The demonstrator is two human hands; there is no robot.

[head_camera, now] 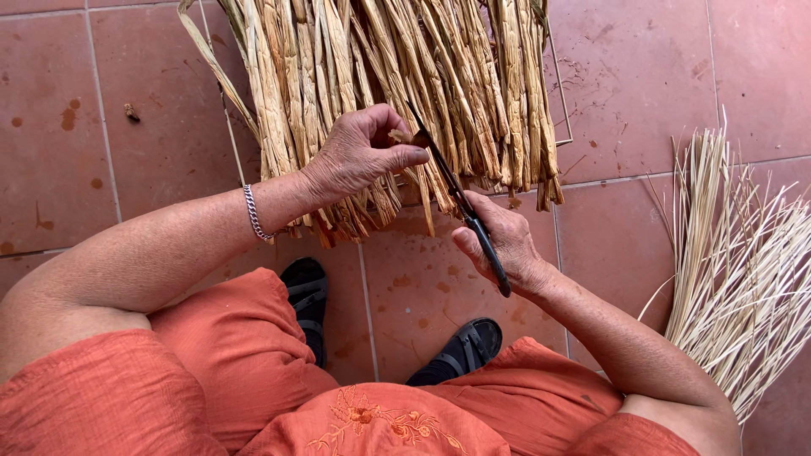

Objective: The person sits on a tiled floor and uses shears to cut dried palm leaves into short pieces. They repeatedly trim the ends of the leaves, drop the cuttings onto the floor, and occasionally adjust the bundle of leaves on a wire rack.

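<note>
A woven mat of twisted straw strands [397,76] hangs down in front of me over the tiled floor. My left hand [359,152] pinches the loose end of one strand near the mat's lower edge. My right hand [498,241] grips black-handled scissors [460,203], whose blades point up and left to the pinched strand end beside my left fingers. A silver chain bracelet sits on my left wrist.
A bundle of thin pale reeds [731,253] lies fanned out on the floor at the right. The floor is reddish-brown tile [642,76]. My feet in black sandals [308,295] rest below the mat, with my orange clothing in the foreground.
</note>
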